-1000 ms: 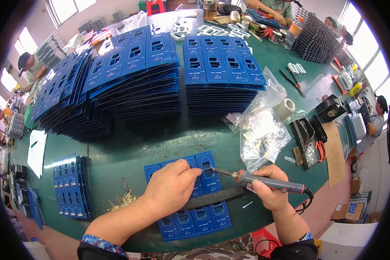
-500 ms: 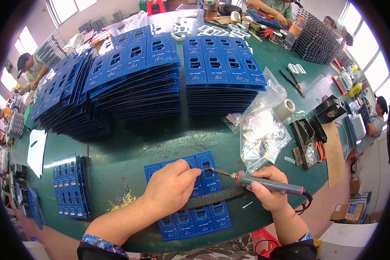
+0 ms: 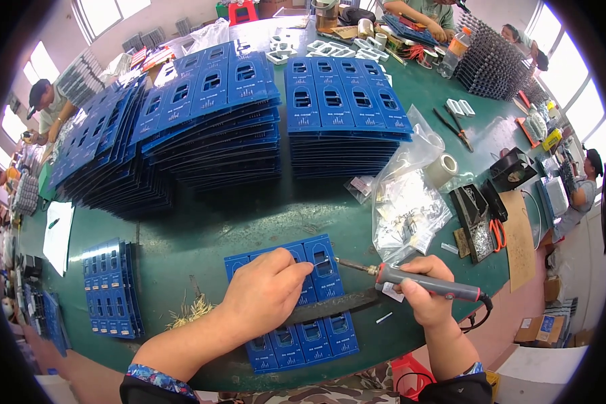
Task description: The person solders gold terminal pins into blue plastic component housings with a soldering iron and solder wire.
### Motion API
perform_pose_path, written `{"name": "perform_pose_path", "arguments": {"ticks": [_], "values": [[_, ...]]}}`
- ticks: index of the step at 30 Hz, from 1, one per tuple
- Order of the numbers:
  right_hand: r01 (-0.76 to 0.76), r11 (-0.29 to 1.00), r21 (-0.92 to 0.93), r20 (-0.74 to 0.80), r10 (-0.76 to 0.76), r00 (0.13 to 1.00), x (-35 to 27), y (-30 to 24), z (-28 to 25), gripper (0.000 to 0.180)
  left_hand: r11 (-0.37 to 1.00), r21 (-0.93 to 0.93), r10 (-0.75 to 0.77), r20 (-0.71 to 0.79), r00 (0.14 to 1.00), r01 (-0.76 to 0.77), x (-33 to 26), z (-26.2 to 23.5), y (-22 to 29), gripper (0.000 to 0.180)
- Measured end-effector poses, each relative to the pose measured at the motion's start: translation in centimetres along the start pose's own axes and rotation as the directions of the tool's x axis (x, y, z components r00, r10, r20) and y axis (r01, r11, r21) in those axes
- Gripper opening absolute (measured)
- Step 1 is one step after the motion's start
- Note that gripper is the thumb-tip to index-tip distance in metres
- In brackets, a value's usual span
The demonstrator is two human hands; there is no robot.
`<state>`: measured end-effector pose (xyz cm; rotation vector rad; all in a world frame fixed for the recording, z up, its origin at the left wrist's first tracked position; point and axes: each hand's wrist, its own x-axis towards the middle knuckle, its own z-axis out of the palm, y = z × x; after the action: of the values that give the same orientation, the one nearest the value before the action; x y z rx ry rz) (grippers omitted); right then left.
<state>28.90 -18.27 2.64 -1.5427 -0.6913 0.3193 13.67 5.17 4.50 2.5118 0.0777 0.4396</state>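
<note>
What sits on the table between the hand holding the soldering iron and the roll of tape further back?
In the head view, a clear plastic bag of small parts lies between the right hand and the tape roll.

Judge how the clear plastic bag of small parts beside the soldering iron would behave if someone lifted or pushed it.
The clear plastic bag looks thin and crumpled, so it would probably sag and fold when lifted. Its mouth appears open at the top, so the small parts inside might spill. Pushed across the green table, it would likely slide and bunch rather than roll.
</note>
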Motion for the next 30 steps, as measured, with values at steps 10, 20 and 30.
{"name": "perform_pose_path", "arguments": {"ticks": [10,20,30], "values": [[0.090,0.994,-0.058,0.079,-0.085,0.993,0.10,0.12,-0.67,0.017,1.000,0.003,-0.010,0.066,0.998,0.010,0.01,-0.05,0.64,0.017],[0.133,0.988,-0.084,0.087,-0.126,0.988,0.32,0.06,-0.49,0.017,1.000,0.011,0.001,0.105,0.994,-0.002,-0.04,0.18,0.39,0.021],[0.140,0.987,-0.083,0.116,-0.130,0.985,0.46,-0.13,-0.44,0.018,1.000,0.009,0.009,0.116,0.993,-0.010,-0.13,0.22,0.35,0.023]]}}
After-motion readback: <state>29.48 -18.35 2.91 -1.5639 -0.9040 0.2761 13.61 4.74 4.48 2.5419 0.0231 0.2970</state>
